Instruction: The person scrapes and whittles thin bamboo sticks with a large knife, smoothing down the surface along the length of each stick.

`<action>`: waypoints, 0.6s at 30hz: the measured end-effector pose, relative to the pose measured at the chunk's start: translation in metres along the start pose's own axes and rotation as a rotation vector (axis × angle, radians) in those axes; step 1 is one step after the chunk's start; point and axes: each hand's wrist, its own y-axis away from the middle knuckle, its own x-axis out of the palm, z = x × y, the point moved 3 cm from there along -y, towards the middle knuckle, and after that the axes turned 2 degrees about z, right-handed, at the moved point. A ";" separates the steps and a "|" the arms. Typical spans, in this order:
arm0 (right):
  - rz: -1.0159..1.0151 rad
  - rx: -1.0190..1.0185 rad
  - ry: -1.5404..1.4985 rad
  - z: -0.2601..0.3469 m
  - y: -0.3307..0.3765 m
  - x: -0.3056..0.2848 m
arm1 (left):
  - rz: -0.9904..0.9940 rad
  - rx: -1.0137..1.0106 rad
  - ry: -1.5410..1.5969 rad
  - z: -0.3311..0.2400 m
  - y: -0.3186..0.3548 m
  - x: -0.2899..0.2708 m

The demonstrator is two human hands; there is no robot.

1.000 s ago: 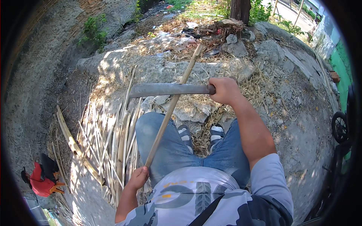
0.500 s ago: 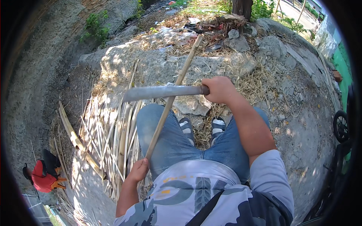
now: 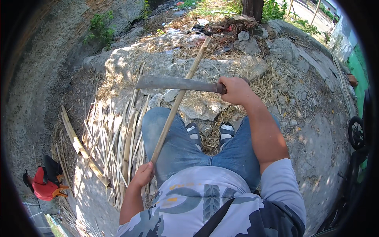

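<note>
My left hand (image 3: 144, 173) is closed round the near end of a long, pale bamboo strip (image 3: 170, 117). The strip slants up and away to the right, over my left thigh. In my right hand (image 3: 235, 91) is a machete (image 3: 173, 83), gripped by its dark handle. Its broad grey blade points left and lies across the strip's upper half; whether edge and bamboo touch, I cannot tell. The far end of the strip sticks out beyond the blade.
Many split bamboo strips (image 3: 118, 146) lie in a pile to my left, beside a thicker bamboo piece (image 3: 81, 148). A person in red (image 3: 43, 183) sits at the far left. A concrete ledge (image 3: 158, 65) and rubble lie ahead; a wheel (image 3: 356, 132) stands at the right.
The machete has moved up and to the right along the strip, its blade now tilting slightly down toward the handle. My left hand and the bamboo strip have barely moved.
</note>
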 end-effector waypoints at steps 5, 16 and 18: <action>-0.154 -0.089 0.140 0.008 0.004 -0.006 | 0.022 0.056 0.047 0.011 -0.004 -0.001; -0.119 -0.032 0.197 0.022 0.017 -0.021 | 0.030 0.014 0.089 0.004 -0.001 0.001; -0.103 -0.098 0.206 0.036 0.019 -0.018 | 0.021 0.018 0.063 0.006 -0.001 0.001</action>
